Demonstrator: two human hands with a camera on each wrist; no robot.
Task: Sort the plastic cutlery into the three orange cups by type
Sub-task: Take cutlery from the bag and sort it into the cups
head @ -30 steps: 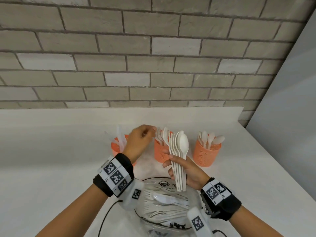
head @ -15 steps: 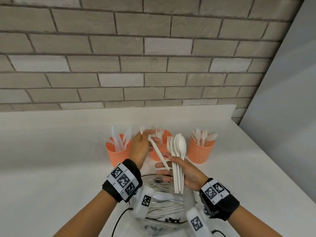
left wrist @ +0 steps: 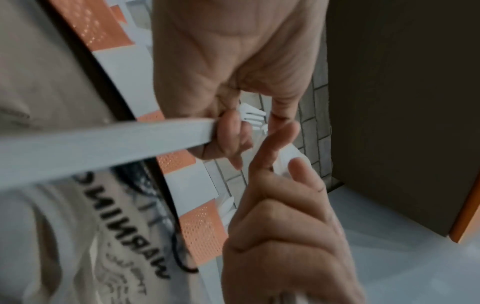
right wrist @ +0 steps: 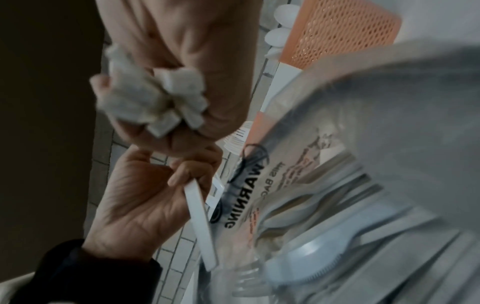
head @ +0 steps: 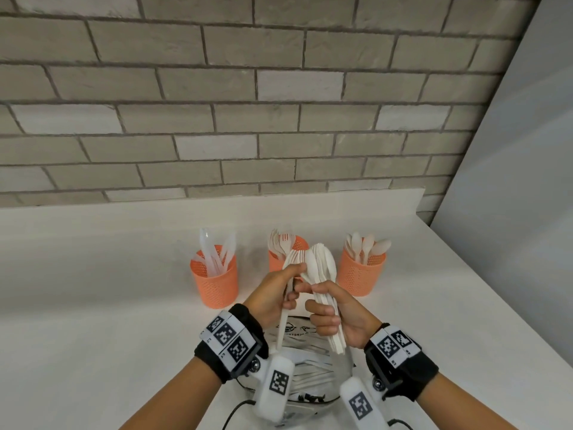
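Three orange mesh cups stand in a row: the left cup [head: 214, 276] holds knives, the middle cup [head: 299, 243] forks, the right cup [head: 361, 276] spoons. My right hand [head: 319, 302] grips a bundle of white spoons and forks [head: 322, 268] upright in front of the middle cup. Its handle ends [right wrist: 155, 102] stick out of my fist. My left hand [head: 293, 283] pinches a single white fork [head: 282, 321] right beside the bundle, handle pointing down. In the left wrist view the fork's tines [left wrist: 253, 117] show past my fingers.
A clear plastic bag [head: 310, 367] printed with "WARNING" [right wrist: 242, 197] lies below my hands on the white counter [head: 108, 305], with more cutlery inside. A brick wall rises behind the cups, and a grey panel closes the right side.
My left hand has come away from the middle cup back to the bundle and now pinches one fork there. My right hand has kept hold of the bundle.
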